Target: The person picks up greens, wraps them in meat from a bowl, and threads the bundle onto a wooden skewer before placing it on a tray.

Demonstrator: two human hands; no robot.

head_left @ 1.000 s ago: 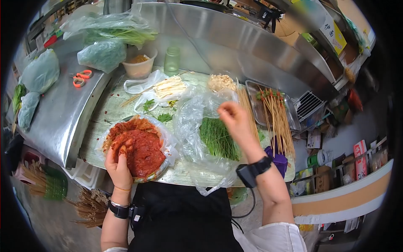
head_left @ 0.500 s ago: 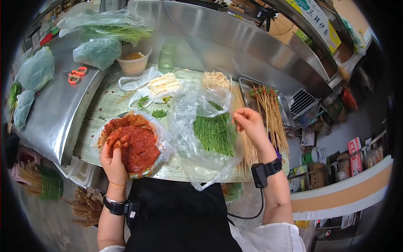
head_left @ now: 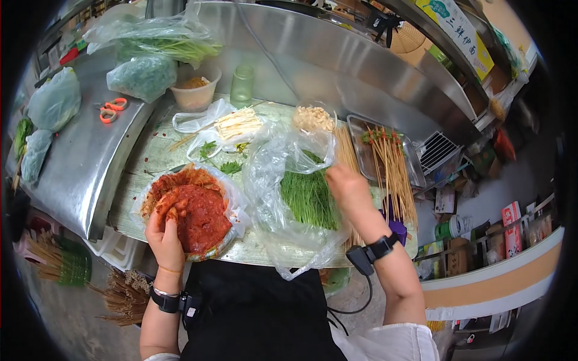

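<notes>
My left hand [head_left: 165, 231] is at the near left side of a bowl [head_left: 211, 248] of red minced paste [head_left: 201, 219]. Its fingertips, smeared red, are curled together at the paste; what they pinch is hidden. Orange-brown, sauce-coated food [head_left: 194, 174] lies along the bowl's far side, and a plastic bag [head_left: 239, 218] spreads out around it. My right hand [head_left: 351, 191], blurred, is at the right edge of a clear plastic bag [head_left: 263, 180] holding thin green stalks [head_left: 308, 201]. Bare wooden skewers [head_left: 343, 143] lie just beyond that hand.
A metal tray [head_left: 356, 124] with filled skewers [head_left: 391, 162] stands at the right. Behind are a tub of pale pieces [head_left: 314, 118], white enoki-like strands [head_left: 239, 124], a green glass [head_left: 242, 85] and a plastic tub [head_left: 195, 96]. Orange-handled scissors [head_left: 112, 109] rest on the steel counter [head_left: 72, 174].
My right hand has moved slightly left and down toward the stalks, turning its back to view. My left hand stays at the red paste. The whole view has shifted a little.
</notes>
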